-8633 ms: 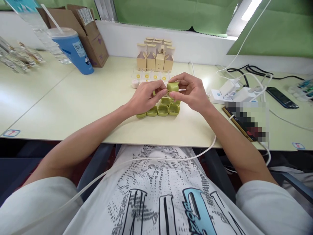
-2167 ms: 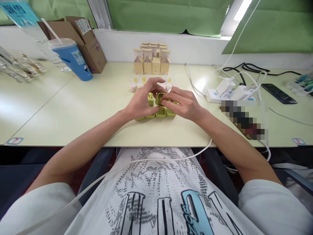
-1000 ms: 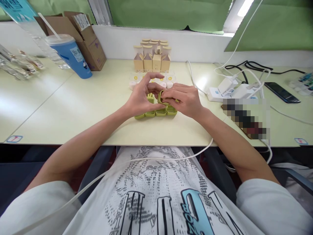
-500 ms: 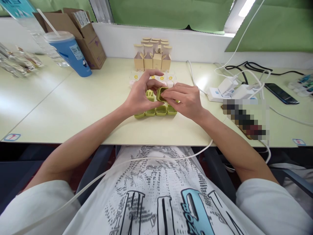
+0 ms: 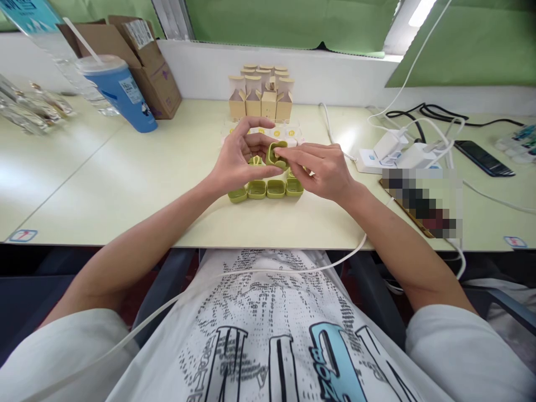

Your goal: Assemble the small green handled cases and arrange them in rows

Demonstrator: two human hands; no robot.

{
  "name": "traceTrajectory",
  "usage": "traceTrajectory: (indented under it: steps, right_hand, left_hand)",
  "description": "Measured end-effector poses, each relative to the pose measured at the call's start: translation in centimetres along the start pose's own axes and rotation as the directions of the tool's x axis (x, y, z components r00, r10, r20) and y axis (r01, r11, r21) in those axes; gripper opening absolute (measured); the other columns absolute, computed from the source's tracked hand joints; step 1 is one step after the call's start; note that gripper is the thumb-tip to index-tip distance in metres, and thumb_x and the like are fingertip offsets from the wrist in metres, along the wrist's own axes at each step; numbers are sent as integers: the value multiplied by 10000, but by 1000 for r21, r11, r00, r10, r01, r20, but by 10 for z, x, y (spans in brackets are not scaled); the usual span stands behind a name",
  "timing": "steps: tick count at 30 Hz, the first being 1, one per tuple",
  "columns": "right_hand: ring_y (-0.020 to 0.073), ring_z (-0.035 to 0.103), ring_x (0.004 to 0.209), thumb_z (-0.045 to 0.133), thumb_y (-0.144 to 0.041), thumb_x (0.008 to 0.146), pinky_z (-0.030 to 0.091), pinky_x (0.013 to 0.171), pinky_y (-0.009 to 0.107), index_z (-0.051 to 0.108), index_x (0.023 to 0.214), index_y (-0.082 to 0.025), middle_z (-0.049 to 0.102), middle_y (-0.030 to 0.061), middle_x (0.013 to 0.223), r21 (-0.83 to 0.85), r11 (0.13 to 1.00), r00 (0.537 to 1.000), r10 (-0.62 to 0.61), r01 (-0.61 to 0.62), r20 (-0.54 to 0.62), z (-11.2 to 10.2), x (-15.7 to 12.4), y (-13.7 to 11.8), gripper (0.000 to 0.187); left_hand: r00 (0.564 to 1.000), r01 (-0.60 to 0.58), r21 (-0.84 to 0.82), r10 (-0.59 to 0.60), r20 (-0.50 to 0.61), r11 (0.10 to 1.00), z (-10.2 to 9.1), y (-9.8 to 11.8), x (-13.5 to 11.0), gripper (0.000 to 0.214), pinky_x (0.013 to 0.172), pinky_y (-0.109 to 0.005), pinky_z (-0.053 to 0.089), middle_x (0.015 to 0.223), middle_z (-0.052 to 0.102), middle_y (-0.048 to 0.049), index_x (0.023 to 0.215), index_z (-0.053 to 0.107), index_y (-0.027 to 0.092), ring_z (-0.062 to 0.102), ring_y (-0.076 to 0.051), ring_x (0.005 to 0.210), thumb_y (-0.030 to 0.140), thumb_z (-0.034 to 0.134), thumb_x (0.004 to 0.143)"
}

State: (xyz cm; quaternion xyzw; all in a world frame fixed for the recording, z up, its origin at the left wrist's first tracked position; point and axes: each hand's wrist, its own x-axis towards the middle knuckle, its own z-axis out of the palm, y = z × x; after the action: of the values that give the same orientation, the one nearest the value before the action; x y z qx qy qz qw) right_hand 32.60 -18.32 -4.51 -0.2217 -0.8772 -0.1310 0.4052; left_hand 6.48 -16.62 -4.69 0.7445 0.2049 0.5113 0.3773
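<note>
Above the table's middle, my left hand (image 5: 234, 159) grips a small olive-green square case (image 5: 272, 156) between thumb and fingers, its hollow side toward me and to the right. The fingers of my right hand (image 5: 324, 170) are closed at the case's opening, pressing on a green piece at its inside. Below my hands stands a row of open green square cups (image 5: 257, 190). Just behind them lies a green part with a loop (image 5: 255, 161), partly covered by my left hand. Further back are clear pieces with yellow round centres (image 5: 277, 134).
Open cream cartons (image 5: 253, 103) stand in rows near the wall. To the left are a blue cup with a straw (image 5: 121, 92), a brown cardboard box (image 5: 161, 84) and glass vials. A power strip (image 5: 372, 162) with cables and a black phone (image 5: 483, 158) lie right. A white cable crosses my lap.
The green case has turned slightly in my left hand, and more of its inside shows. My right hand has shifted slightly, its fingers now straighter at the opening.
</note>
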Motion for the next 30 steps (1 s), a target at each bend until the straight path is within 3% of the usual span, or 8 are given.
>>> traceTrajectory:
  steps: [6, 13, 18, 25, 28, 30]
  right_hand:
    - [218, 800, 1001, 619, -243, 1137, 656, 729, 358, 779, 1538, -319, 829, 92, 1338, 60, 998, 1000, 10, -9, -20, 0, 1, 2, 438]
    - [172, 690, 820, 713, -307, 1103, 596, 558, 316, 816, 1212, -254, 772, 83, 1196, 225, 968, 993, 115, -109, -14, 2, 6, -4, 159]
    - [184, 677, 836, 778, -316, 1037, 592, 540, 318, 773, 1053, -248, 742, 98, 1197, 305, 918, 966, 255, -253, 33, 2, 9, -13, 70]
    - [155, 624, 775, 834, -244, 926, 487, 497, 288, 715, 892, -248, 730, 60, 1113, 499, 784, 921, 379, -369, 85, 2, 15, -23, 124]
    - [146, 646, 765, 863, -257, 903, 477, 520, 281, 769, 975, -254, 764, 37, 1048, 593, 694, 883, 465, -409, 65, 5, 15, -24, 118]
    - [150, 660, 774, 909, -303, 899, 501, 547, 284, 791, 1079, -266, 787, 25, 1026, 643, 632, 850, 524, -433, 58, 7, 15, -23, 218]
  left_hand:
    - [996, 88, -71, -90, -26, 994, -1, 6, 0, 779, 900, -391, 744, 1162, 882, -65, 1320, 689, 284, 876, -241, 1009, 575, 1129, 746]
    - [989, 141, -122, -146, -33, 982, 7, 11, 1, 606, 761, -387, 762, 925, 858, -40, 984, 770, 240, 865, -220, 800, 700, 1101, 769]
    - [979, 192, -135, -199, -37, 972, 11, 17, 2, 632, 731, -369, 749, 854, 852, -52, 928, 768, 204, 848, -207, 737, 747, 1065, 797]
    - [968, 244, -129, -249, -24, 961, 11, 26, 2, 685, 731, -307, 723, 834, 828, -37, 896, 761, 181, 823, -166, 723, 791, 1048, 773]
    - [969, 244, -109, -246, -9, 964, 10, 26, 3, 711, 755, -323, 735, 862, 835, -41, 903, 745, 187, 846, -182, 758, 848, 987, 796]
    - [968, 251, -90, -251, 11, 964, 9, 25, 3, 714, 759, -342, 740, 860, 831, -46, 912, 734, 192, 871, -210, 788, 873, 936, 833]
